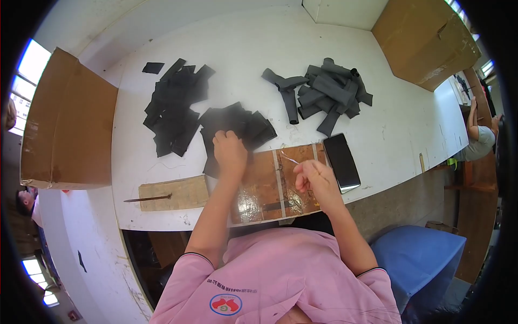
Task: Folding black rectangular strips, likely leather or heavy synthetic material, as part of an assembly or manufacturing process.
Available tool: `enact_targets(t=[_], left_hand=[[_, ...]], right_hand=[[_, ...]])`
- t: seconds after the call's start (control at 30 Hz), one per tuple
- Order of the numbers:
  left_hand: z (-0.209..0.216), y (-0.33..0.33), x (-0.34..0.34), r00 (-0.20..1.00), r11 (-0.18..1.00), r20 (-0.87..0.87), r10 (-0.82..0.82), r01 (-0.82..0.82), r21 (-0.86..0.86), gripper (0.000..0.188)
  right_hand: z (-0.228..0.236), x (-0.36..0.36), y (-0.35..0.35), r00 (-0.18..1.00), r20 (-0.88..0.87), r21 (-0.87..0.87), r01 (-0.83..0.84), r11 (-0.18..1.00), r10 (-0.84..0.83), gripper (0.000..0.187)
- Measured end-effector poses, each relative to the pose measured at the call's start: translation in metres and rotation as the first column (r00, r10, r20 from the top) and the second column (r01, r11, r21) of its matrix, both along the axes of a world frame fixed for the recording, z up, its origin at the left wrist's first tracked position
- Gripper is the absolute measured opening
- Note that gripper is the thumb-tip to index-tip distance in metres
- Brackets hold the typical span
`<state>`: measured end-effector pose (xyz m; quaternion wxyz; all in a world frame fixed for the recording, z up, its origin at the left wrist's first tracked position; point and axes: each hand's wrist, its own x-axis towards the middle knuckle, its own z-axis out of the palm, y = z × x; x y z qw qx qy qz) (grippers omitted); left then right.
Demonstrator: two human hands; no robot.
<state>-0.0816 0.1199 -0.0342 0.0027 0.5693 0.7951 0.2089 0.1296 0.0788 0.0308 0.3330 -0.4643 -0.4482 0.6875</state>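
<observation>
My left hand (230, 154) reaches into a loose pile of flat black fabric pieces (253, 129), its fingers bent and closed on a piece at the near side. My right hand (318, 182) hovers above a brown taped board (256, 186), its fingers closed round a thin, shiny, pointed tool (290, 157); the exact kind is too small to tell. A larger heap of flat black pieces (172, 105) lies farther left. At the far right, rolled dark grey fabric tubes (332, 92) are heaped together.
A black phone-like slab (341, 160) lies beside the board. Left of the board, a brown rod (148, 198) rests on a tan strip (186, 191). Cardboard boxes (75, 124) (426, 40) flank the white table (237, 59). A blue covered bin (418, 254) stands at the right; a person (477, 137) is beyond.
</observation>
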Motion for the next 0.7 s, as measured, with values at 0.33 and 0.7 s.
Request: enact_targets(t=[0.33,0.7], left_hand=[[0.029,-0.015,-0.044,0.964,0.982,0.258,-0.069,0.019,0.19,0.021],[0.05,-0.052,-0.051,-0.072,0.998,0.995,0.065,-0.011,-0.066,0.02]], right_hand=[[-0.016,-0.027,-0.043,0.959,0.117,0.031,-0.264,0.964,0.259,0.029],[-0.017,-0.062,-0.047,0.955,0.055,-0.038,-0.29,0.956,0.291,0.039]])
